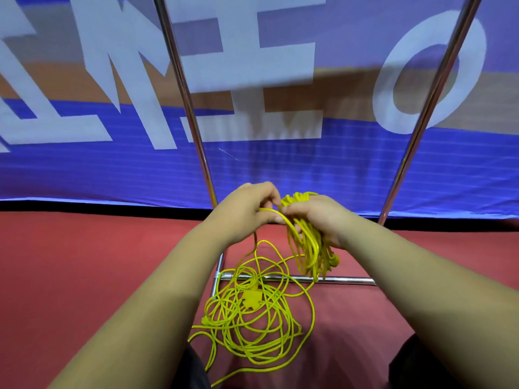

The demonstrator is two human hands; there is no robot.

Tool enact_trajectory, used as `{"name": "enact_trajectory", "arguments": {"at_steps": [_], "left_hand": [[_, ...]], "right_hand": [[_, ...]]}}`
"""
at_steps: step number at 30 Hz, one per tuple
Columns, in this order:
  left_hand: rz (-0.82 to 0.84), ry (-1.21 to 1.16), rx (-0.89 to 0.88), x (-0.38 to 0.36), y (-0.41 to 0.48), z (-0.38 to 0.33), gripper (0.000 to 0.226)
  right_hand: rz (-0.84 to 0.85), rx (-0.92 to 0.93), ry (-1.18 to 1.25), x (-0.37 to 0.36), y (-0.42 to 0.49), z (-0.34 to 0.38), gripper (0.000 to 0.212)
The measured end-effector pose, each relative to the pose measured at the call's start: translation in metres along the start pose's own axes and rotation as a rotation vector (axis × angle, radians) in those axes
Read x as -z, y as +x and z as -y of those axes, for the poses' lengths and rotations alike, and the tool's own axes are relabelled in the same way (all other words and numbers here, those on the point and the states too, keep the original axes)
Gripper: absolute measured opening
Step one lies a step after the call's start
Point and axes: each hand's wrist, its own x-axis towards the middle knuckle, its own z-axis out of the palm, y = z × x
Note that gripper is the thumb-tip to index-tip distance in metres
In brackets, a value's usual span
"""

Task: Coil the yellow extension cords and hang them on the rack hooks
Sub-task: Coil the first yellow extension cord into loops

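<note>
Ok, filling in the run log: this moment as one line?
coiling | right hand holds extension cord bundle | left hand pinches strand | loose cord on red floor

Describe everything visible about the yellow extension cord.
The yellow extension cord is thin, glossy and plastic-looking. Part of it is gathered into hanging loops gripped in the right hand. The left hand pinches a single strand beside those loops. The rest lies in a loose tangle on the red floor, crossing the rack's chrome base bar. A flat yellow connector block sits within the tangle. Whether this is one cord or several cannot be told.
</note>
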Motion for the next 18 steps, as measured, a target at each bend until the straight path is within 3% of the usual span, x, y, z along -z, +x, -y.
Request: {"name": "enact_trajectory", "arguments": {"at_steps": [3,6,12,18], "left_hand": [[-0.045,-0.129,0.187,-0.004,-0.006,0.014,0.037],[-0.036,-0.201,0.288,-0.006,-0.010,0.030,0.040],[0.224,-0.673,0.320,0.005,-0.018,0.046,0.025],[0.400,-0.718,0.341,-0.005,-0.016,0.051,0.013]], "right_hand": [[0.157,-0.008,0.022,-0.006,-0.014,0.001,0.026],[0.218,-0.010,0.070,-0.010,-0.023,0.006,0.012],[0.228,0.081,0.140,-0.010,-0.035,0.029,0.016],[0.165,0.052,0.153,-0.001,-0.038,0.036,0.015]]}}
